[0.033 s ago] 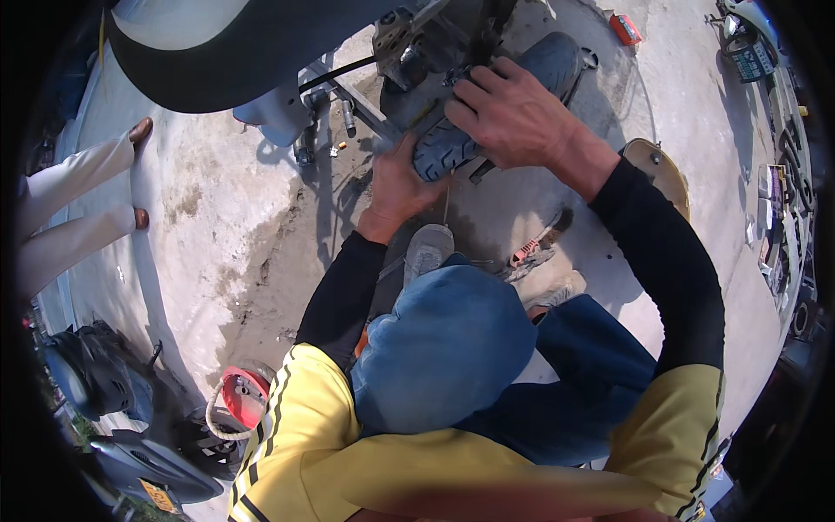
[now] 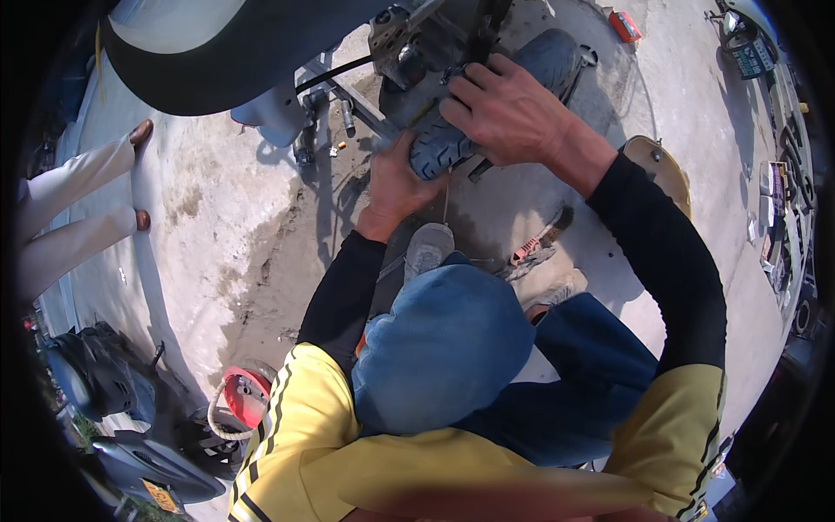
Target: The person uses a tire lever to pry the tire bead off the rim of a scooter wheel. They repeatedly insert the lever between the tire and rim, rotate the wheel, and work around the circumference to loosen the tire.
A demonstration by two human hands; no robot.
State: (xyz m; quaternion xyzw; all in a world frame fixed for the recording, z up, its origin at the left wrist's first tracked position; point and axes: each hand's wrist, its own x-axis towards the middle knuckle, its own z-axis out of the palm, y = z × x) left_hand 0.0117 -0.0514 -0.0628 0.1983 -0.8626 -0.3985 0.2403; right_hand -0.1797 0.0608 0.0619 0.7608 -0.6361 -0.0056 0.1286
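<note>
A black scooter tire (image 2: 437, 150) with a grooved tread slants beneath the raised scooter body (image 2: 209, 70). My left hand (image 2: 396, 184) grips the tire's near end, its thumb along the left side and the fingers partly hidden underneath. Lying across the tire's middle, my right hand (image 2: 513, 113) has its fingers curled over the far-left side, close to dark metal parts (image 2: 409, 65); the fingertips are partly hidden there. A short socket-like metal piece (image 2: 348, 119) is left of the tire.
A red box (image 2: 624, 26) lies at the far right. Beside my feet are a pink-handled brush-like tool (image 2: 526, 251) and a tan rounded cover (image 2: 658, 174). A red bowl-shaped container (image 2: 246, 396) stands lower left, near a parked scooter (image 2: 130, 409). Another person's legs (image 2: 83, 170) show at left.
My right hand has shifted very slightly to the left along the tire. Otherwise the scene looks the same.
</note>
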